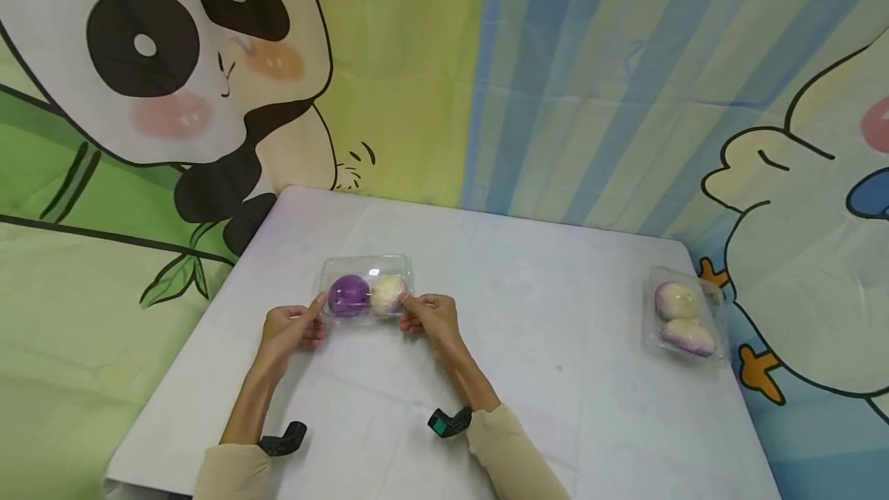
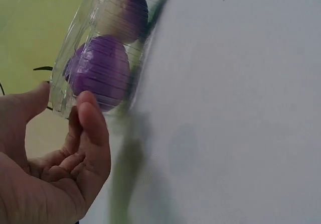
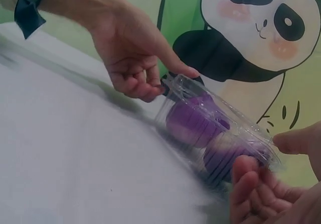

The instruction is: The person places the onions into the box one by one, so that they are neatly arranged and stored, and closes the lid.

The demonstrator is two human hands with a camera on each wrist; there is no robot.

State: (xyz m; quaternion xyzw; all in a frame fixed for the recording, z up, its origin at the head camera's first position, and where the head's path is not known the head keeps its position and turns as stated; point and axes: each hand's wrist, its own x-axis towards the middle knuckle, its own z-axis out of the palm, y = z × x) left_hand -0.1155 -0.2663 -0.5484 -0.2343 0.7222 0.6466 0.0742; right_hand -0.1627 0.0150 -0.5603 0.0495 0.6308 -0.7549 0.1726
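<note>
A clear plastic box (image 1: 368, 262) with ribbed walls holds two round, onion-like pieces: a deep purple one (image 1: 348, 296) on the left and a cream one (image 1: 386, 294) on the right. The wrist views show purple on the cream piece too. My left hand (image 1: 286, 330) pinches the box's left end between thumb and fingers, near the rim. At the opposite end, my right hand (image 1: 434, 319) grips the rim the same way, its thumb on top. In the right wrist view the box (image 3: 193, 91) is tilted, close over the white table.
A second clear box (image 1: 653, 338) with two cream-and-purple pieces (image 1: 677, 301) lies near the right edge of the white table (image 1: 528, 346). Printed cloth with a panda (image 1: 271, 130) hangs behind and beside the table. Each wrist wears a black device (image 1: 283, 440).
</note>
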